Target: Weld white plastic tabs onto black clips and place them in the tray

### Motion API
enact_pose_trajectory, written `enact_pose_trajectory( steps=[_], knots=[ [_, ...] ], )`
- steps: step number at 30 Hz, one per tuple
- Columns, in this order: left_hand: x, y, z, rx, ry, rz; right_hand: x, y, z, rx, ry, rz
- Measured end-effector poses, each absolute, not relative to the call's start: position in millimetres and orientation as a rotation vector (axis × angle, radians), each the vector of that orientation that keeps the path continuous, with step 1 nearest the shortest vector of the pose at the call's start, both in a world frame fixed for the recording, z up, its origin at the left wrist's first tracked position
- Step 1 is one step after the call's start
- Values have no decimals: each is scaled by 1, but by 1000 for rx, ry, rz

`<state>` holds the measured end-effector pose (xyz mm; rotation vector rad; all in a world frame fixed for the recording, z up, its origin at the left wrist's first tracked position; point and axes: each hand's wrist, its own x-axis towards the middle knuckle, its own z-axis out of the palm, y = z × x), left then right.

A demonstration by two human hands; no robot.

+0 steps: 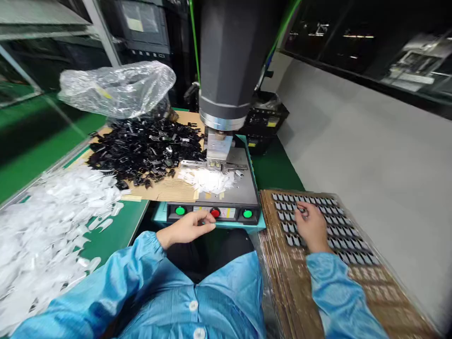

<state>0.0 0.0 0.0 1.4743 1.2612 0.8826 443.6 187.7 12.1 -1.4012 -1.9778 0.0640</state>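
Observation:
My left hand (190, 228) hovers at the front edge of the press, just below the red button (215, 213). Its fingers are loosely bent with the thumb apart, and nothing shows in it. Over the stacked trays on the right, my right hand (312, 227) is closed in a pinch on a small dark part (302, 212), largely covered by the fingers. Rows of small white-and-black parts (346, 230) lie in the top tray (300, 273) around that hand. White plastic pieces (208, 180) are heaped on the press bed (243, 188), below the metal fixture (213, 165).
A grey press head (226, 61) hangs over the fixture. Black plastic parts (148, 148) are piled on cardboard (162, 188), with a clear plastic bag (118, 89) behind. White pieces (52, 226) cover the left table. Green buttons (180, 210) flank the red one. A pale wall (360, 141) borders the right.

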Motion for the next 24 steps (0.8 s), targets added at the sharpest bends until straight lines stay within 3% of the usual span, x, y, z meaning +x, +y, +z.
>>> enact_pose_trajectory(
  steps=[5, 10, 19, 24],
  knots=[
    [-21, 39, 25, 1723, 1594, 1022, 283, 189, 18, -1072, -2226, 345],
    [-34, 76, 24, 2077, 1812, 1001, 189, 185, 3, -1030, -2253, 453],
    [-30, 114, 21, 2283, 1931, 727, 165, 188, -8, -1240, -2185, 368],
    [-30, 118, 21, 2286, 1907, 748, 165, 187, -10, -1270, -2148, 376]
  ],
)
